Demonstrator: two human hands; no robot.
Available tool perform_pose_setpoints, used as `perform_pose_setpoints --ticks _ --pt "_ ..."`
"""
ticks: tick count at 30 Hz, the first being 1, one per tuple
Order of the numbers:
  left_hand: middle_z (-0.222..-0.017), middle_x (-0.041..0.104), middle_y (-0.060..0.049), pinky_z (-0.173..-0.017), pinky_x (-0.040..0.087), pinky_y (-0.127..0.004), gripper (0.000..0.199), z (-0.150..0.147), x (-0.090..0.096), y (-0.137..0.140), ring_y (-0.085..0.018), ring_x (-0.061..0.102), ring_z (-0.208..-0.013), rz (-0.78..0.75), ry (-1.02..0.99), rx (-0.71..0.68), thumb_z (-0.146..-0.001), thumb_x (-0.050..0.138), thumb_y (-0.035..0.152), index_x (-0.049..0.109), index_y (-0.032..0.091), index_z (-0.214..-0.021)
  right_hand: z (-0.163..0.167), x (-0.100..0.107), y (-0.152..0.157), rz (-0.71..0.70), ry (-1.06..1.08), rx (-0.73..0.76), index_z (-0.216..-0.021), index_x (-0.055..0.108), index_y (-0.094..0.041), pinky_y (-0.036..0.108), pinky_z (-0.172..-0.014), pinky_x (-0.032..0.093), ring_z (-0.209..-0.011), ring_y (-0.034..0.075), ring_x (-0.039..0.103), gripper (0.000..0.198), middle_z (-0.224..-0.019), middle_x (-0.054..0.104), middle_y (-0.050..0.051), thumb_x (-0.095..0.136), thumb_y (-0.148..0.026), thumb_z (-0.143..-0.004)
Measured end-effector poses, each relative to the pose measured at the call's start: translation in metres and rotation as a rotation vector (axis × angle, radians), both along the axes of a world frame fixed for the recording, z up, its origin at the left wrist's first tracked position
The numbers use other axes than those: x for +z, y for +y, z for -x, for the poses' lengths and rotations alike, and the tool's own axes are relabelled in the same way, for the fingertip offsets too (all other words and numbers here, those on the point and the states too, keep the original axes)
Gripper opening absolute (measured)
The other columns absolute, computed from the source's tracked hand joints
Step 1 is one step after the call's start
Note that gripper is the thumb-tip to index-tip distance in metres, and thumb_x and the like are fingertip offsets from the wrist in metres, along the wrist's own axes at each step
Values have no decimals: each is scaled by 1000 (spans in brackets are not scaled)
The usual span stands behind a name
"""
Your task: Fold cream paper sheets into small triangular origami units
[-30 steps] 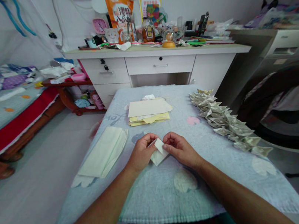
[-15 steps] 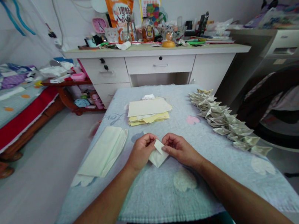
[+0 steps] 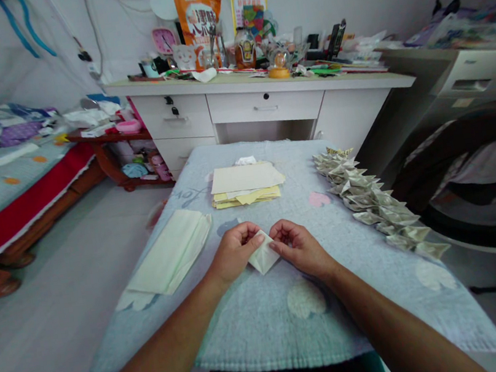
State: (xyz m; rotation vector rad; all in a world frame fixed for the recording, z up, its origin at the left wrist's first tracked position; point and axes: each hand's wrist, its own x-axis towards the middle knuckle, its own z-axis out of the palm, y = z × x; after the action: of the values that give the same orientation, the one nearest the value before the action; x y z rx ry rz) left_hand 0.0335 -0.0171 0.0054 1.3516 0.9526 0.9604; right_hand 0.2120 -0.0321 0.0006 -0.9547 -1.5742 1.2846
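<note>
A small folded piece of pale paper (image 3: 264,259) is held between both hands over the middle of the cloth-covered table (image 3: 250,322). My left hand (image 3: 237,248) pinches its left upper edge, thumb on top. On the opposite side my right hand (image 3: 300,246) grips the right edge between thumb and curled fingers. The paper's lower corner points toward me. Beyond the hands lies a stack of cream and yellow paper sheets (image 3: 247,177). To the left rests a pale green folded paper bundle (image 3: 171,250).
Rows of folded grey paper pieces (image 3: 371,198) line the table's right side. A white desk (image 3: 264,104) crowded with jars and bags stands behind. A washing machine (image 3: 469,78) is at the right, a bed (image 3: 9,178) at the left.
The raised flap on the folded paper now lies flatter, and my left thumb has slid up and right onto it. The right hand stays almost in place.
</note>
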Motion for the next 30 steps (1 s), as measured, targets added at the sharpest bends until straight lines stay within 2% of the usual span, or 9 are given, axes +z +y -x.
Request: perform_pose_setpoints --ticks 4,9,15,17,20,22,25,27,30 --pt "-70 55 2 -58 39 -20 23 0 -1 0 -9 50 -63 -49 21 -3 -79 65 35 59 14 -83 0 2 -1 24 15 -19 -91 56 -19 23 -58 36 -64 11 44 27 -70 48 -3 66 -42 -81" --pt "-73 57 2 -59 40 -20 22 0 -2 -1 -10 51 -65 -90 43 -12 -80 65 35 61 14 -84 0 -1 -1 12 -47 29 -80 59 -17 23 -58 35 -62 10 44 26 -68 50 -2 64 -43 -82" --pt "-76 61 0 -61 41 -22 22 5 -5 3 -11 54 -67 -150 143 4 -79 66 34 63 14 -84 -4 -2 1 -33 -36 -69 -78 59 -18 23 -56 34 -58 10 43 19 -65 50 -3 61 -36 -84" --pt "-70 58 2 -59 38 -22 19 8 -6 5 -11 51 -62 -193 204 36 -79 66 33 63 14 -82 -5 0 1 -91 -69 -100 -78 59 -18 24 -58 35 -60 11 44 14 -67 51 -2 60 -31 -84" --pt "-68 57 2 -60 38 -24 9 9 -4 4 -11 49 -63 -342 309 82 -78 66 25 65 16 -80 -6 6 0 -265 -190 -144 -80 59 -19 25 -67 38 -70 13 48 3 -74 52 -1 57 -20 -82" --pt "-77 61 0 -71 41 -27 1 9 -1 2 -14 53 -75 -502 371 97 -79 65 19 66 18 -79 -6 7 -1 -369 -271 -162 -80 57 -20 27 -73 38 -77 15 49 9 -78 52 0 54 -11 -78" --pt "-90 63 -1 -87 39 -33 11 8 4 -1 -18 51 -94 -693 486 113 -77 63 10 66 20 -79 -6 6 -2 -471 -417 -209 -79 54 -19 30 -78 37 -86 17 48 18 -82 52 2 50 -4 -72" --pt "-91 63 -2 -88 38 -34 14 8 5 -2 -19 49 -96 -748 579 97 -76 63 7 65 21 -78 -7 3 -2 -507 -539 -221 -81 54 -19 31 -79 36 -88 19 46 21 -85 52 3 49 -2 -70" --pt "-89 63 -2 -85 38 -33 14 9 2 -1 -19 48 -93 -776 689 -19 -76 61 6 63 20 -77 -7 -2 -1 -524 -708 -167 -80 56 -18 32 -78 33 -88 20 44 23 -87 53 5 48 -1 -66"
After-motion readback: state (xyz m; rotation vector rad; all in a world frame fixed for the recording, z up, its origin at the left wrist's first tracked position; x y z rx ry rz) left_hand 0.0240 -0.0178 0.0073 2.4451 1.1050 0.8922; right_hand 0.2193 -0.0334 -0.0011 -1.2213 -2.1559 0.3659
